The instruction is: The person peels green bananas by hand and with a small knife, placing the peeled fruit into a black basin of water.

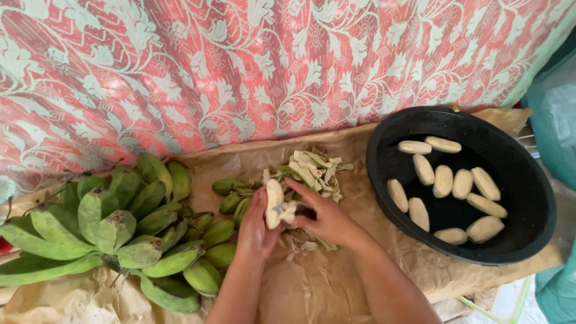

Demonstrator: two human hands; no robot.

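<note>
Hands grip pale peeled banana over brown paper.

Matt black plastic basin on creased brown paper.

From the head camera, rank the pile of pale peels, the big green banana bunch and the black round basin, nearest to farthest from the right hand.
Measured from the right hand:
1. Pile of pale peels, just above and under the fingers.
2. Black round basin, to the right.
3. Big green banana bunch, far left, beyond the left hand.
</note>
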